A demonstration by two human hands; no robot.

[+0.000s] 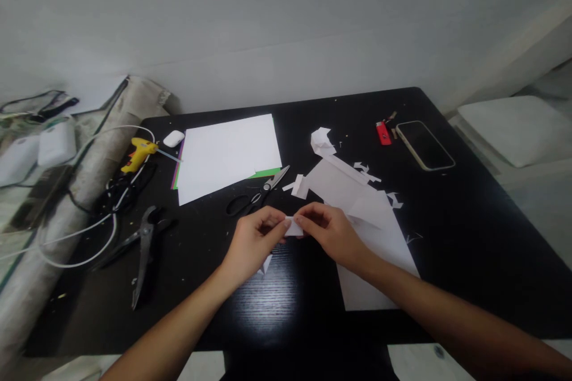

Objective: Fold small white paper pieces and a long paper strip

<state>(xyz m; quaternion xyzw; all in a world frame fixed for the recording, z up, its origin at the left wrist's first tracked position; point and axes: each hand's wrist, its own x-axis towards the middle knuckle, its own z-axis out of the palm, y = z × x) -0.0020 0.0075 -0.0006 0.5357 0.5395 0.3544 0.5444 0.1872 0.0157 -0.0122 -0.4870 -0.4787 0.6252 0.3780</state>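
Observation:
Over the middle of the black table, my left hand (259, 238) pinches the left end of a small white piece of paper (294, 227). My right hand (328, 231) pinches the same piece at its right end. The fingers behind the paper are mostly hidden. Just beyond my left hand lie black-handled scissors (257, 196), their blades pointing up and right. A small white paper scrap (265, 264) shows beneath my left hand. Under my right forearm spreads a large white sheet (373, 250), with folded and cut paper pieces (300, 187) at its far end.
A stack of paper (227, 155), white on top, lies at the back. Leftward are a yellow glue gun (139, 153), a white earbud case (173, 139), pliers (145, 244) and a looping white cable (114, 232). A red lighter (383, 133) and a phone (424, 146) lie right.

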